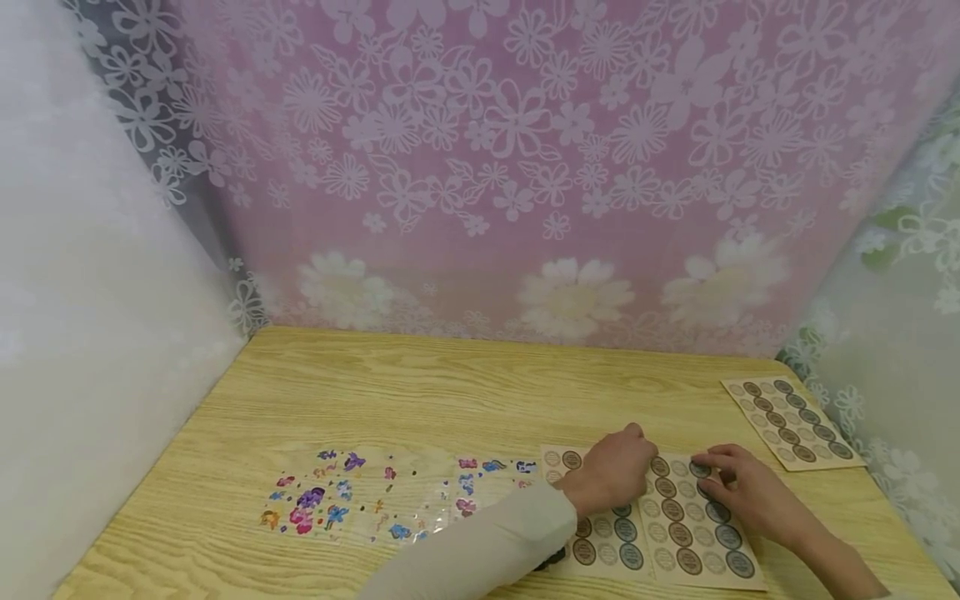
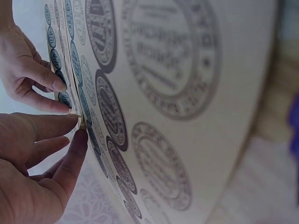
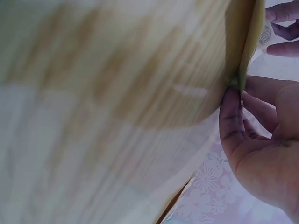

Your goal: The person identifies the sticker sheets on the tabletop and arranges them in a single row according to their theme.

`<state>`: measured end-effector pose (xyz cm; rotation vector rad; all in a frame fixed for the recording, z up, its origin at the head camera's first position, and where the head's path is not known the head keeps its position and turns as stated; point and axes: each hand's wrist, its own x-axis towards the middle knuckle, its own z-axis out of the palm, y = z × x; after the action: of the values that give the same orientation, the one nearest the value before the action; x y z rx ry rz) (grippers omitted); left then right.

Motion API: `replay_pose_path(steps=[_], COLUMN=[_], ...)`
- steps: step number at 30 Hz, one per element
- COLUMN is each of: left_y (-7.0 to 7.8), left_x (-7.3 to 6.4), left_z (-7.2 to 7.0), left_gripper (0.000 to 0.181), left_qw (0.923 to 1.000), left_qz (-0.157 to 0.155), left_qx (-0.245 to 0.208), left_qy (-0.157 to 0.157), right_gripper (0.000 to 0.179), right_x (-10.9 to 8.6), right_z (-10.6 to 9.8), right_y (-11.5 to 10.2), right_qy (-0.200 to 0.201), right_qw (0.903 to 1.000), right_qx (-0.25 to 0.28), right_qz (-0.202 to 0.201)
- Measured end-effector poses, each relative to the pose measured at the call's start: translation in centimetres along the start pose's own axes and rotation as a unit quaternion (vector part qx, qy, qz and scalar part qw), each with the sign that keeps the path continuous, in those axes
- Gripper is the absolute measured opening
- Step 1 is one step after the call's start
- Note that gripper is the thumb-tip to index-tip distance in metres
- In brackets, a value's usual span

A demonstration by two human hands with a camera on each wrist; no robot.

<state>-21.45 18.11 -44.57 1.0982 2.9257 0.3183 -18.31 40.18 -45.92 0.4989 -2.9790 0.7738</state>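
Note:
Two tan sheets of round stickers lie side by side at the lower right in the head view, a left sheet (image 1: 604, 552) and a right sheet (image 1: 705, 535). My left hand (image 1: 611, 472) is over their upper part, where the two meet. In the left wrist view the thumb and forefinger of that left hand (image 2: 44, 163) pinch a sheet edge. My right hand (image 1: 753, 492) is at the right sheet's upper right corner. The right wrist view shows the right hand (image 3: 266, 135) pinching a sheet edge between thumb and finger. Part of the left sheet is hidden by the left hand and sleeve.
Another sheet of round stickers (image 1: 787, 422) lies at the table's right edge. To the left are clear sheets with colourful cartoon stickers (image 1: 309, 498), partly covered by the left sleeve (image 1: 480, 546). A flowered pink curtain (image 1: 495, 183) hangs behind the wood-grain table (image 1: 450, 383).

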Motion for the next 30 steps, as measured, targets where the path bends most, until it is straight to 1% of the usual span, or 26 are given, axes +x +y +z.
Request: replay_pose_path(steps=[4,7,9,13,18,23,27,30], left_y=[0.1,0.1,0.0,0.0,0.0,0.0,0.1,0.0], left_x=[0.0,0.0,0.0,0.1,0.1,0.1,0.2,0.2], left_z=[0.2,0.3,0.2,0.1,0.2,0.3,0.3,0.4], left_gripper=[0.02,0.022,0.023,0.025,0.027,0.027,0.027,0.027], left_qw=[1.0,0.9998,0.9994,0.998,0.996,0.9958,0.9955,0.9948], left_qz=[0.001,-0.003,-0.009,-0.017,-0.007,0.004,0.009,0.011], left_qx=[0.009,0.02,0.031,0.059,0.085,0.09,0.093,0.1], left_qy=[0.003,0.008,0.01,0.016,0.025,0.017,0.014,0.013], right_gripper=[0.031,0.029,0.029,0.028,0.026,0.028,0.03,0.032], right_x=[-0.1,-0.2,-0.2,-0.3,-0.4,-0.5,-0.7,-0.9], right_z=[0.1,0.2,0.2,0.2,0.3,0.5,0.6,0.6], right_y=[-0.3,-0.5,-0.6,-0.7,-0.6,-0.7,-0.8,-1.1], right_qy=[0.009,0.01,0.011,0.016,0.022,0.03,0.029,0.028], right_qw=[0.9998,0.9994,0.9991,0.9985,0.9976,0.9951,0.9926,0.9907], right_qx=[-0.019,-0.031,-0.038,-0.052,-0.065,-0.092,-0.117,-0.133], right_qz=[-0.002,0.007,0.012,0.011,-0.002,-0.016,-0.015,-0.006])
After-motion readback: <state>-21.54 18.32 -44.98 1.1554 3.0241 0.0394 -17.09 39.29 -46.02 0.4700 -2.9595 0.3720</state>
